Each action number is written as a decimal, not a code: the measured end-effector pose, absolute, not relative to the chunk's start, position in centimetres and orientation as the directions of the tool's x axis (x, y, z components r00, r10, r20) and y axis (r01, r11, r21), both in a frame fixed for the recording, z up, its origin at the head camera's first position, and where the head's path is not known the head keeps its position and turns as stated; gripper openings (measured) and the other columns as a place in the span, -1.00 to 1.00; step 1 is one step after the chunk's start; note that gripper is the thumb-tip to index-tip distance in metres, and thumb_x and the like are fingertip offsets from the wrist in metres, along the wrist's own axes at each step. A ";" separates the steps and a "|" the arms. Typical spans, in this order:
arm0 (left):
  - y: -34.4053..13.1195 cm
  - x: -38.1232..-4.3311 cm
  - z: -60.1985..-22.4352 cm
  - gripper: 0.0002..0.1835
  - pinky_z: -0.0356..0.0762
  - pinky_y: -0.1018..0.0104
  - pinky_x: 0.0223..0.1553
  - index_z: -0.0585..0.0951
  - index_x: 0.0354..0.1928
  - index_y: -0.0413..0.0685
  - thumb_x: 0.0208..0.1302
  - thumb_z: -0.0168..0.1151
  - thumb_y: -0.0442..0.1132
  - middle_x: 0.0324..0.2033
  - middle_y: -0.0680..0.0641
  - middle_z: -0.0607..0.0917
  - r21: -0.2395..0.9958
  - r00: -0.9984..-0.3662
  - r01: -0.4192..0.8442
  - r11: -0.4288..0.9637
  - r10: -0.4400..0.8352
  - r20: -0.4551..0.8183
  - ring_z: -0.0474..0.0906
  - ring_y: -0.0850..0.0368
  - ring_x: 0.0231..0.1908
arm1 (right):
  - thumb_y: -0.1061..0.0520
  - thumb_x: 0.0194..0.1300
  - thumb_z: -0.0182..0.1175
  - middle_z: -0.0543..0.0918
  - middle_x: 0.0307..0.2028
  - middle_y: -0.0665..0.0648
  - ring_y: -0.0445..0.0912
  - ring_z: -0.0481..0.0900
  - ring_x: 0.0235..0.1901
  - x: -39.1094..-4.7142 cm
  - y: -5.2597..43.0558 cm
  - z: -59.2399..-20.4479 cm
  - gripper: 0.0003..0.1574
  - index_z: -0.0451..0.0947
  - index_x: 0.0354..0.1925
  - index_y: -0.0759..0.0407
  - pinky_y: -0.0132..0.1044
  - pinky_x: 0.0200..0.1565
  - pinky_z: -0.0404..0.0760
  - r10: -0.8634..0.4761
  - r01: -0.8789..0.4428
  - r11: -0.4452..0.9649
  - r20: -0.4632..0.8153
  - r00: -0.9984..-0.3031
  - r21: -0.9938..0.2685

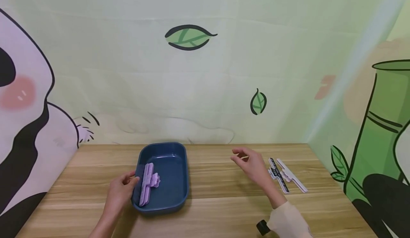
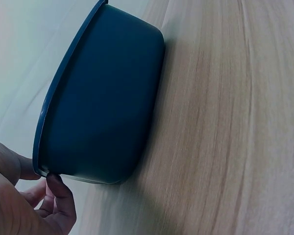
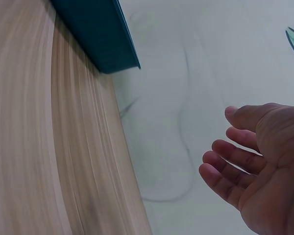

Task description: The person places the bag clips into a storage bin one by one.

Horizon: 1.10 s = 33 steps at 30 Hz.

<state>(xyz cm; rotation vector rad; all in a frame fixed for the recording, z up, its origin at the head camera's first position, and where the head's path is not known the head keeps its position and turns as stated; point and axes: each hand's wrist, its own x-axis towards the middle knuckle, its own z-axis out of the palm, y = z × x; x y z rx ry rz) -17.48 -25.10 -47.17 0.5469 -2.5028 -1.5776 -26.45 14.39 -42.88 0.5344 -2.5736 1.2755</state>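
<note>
A dark blue rectangular tray (image 1: 169, 205) stands on the wooden table, left of centre. My left hand (image 1: 120, 191) pinches its left rim between thumb and fingers; the left wrist view shows the fingertips (image 2: 61, 193) at the tray's outer wall. Inside, along the left wall, lies a purple clip (image 1: 147, 184) with a scalloped handle. In the air right of the tray is my right hand (image 1: 251, 163), fingers loosely bent and holding nothing. Beyond its wrist lie a black-and-white clip (image 1: 279, 175) and a white clip (image 1: 293, 175), side by side on the table.
The wooden table (image 1: 217, 181) ends at a printed cloth backdrop (image 1: 205, 88) with leaves, panda figures and bamboo. A black band piece (image 1: 263, 227) shows at the right sleeve (image 1: 288, 222).
</note>
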 end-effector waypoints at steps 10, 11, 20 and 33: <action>-25.0 -17.4 -47.0 -0.54 0.46 0.27 -0.22 0.50 0.31 -0.46 0.52 0.17 -0.27 -0.06 -0.40 0.64 0.894 -0.923 -0.232 0.383 -0.376 -0.078 0.53 -0.20 -0.08 | 0.23 0.38 0.36 0.76 -0.08 0.25 0.06 0.69 -0.13 -26.2 17.5 -43.0 -0.70 0.69 0.03 0.35 -0.15 -0.08 0.67 -0.178 -0.410 0.591 0.383 -0.906 -0.695; -25.0 -17.4 -47.0 -0.54 0.46 0.27 -0.21 0.50 0.31 -0.46 0.52 0.17 -0.27 -0.05 -0.41 0.64 0.893 -0.924 -0.231 0.385 -0.375 -0.077 0.53 -0.21 -0.07 | 0.22 0.39 0.36 0.76 -0.08 0.26 0.06 0.69 -0.13 -26.2 17.9 -43.1 -0.70 0.68 0.04 0.35 -0.16 -0.08 0.67 -0.174 -0.410 0.593 0.386 -0.906 -0.693; -25.1 -17.5 -47.2 -0.53 0.45 0.26 -0.18 0.50 0.31 -0.46 0.52 0.17 -0.26 -0.01 -0.43 0.64 0.890 -0.924 -0.233 0.391 -0.374 -0.077 0.54 -0.23 -0.03 | 0.20 0.42 0.33 0.76 -0.08 0.25 0.03 0.67 -0.11 -26.0 21.1 -43.6 -0.68 0.68 0.07 0.34 -0.33 -0.07 0.63 -0.104 -0.352 0.611 0.370 -0.923 -0.709; -25.0 -17.5 -47.2 -0.53 0.44 0.22 -0.14 0.49 0.31 -0.45 0.52 0.16 -0.25 0.01 -0.43 0.64 0.896 -0.927 -0.228 0.381 -0.366 -0.080 0.54 -0.23 -0.02 | 0.21 0.47 0.27 0.73 -0.06 0.35 0.06 0.64 -0.09 -24.8 25.4 -43.6 -0.65 0.63 0.10 0.44 -0.54 -0.12 0.51 0.041 -0.239 0.680 0.361 -0.932 -0.693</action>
